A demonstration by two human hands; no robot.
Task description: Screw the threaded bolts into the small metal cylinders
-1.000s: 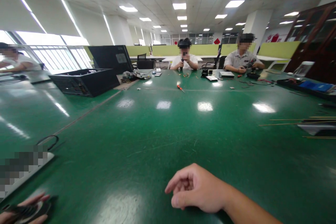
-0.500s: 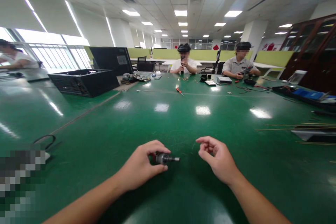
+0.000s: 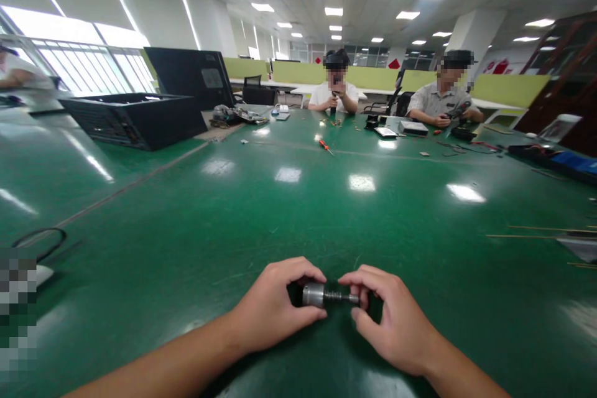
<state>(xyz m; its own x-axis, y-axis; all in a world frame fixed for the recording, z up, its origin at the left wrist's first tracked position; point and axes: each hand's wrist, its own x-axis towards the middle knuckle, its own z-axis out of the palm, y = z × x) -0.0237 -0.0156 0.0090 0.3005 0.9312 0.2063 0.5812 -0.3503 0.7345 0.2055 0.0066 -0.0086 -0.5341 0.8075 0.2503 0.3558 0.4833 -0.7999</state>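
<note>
My left hand (image 3: 277,306) is closed around a short grey metal cylinder (image 3: 314,295), gripping it between thumb and fingers just over the green table. A slim shaft (image 3: 351,298) points right from the cylinder, with a coil spring (image 3: 332,295) around its base. My right hand (image 3: 392,317) curls loosely about the shaft's free end, thumb below and forefinger above, spread apart. Whether its inner fingers touch the shaft tip, I cannot tell. The left end of the cylinder is hidden inside my left palm.
A green table (image 3: 261,217) spreads ahead. An orange screwdriver (image 3: 325,146) lies farther off. At the far left stands a black computer case (image 3: 135,121). Thin yellowish rods (image 3: 527,236) lie on the right. Two people (image 3: 334,90) sit across; another is at far left.
My left hand has carried the metal cylinder to the right, and its spring now shows. My right hand has come down to the shaft's end. The view has shifted slightly.
</note>
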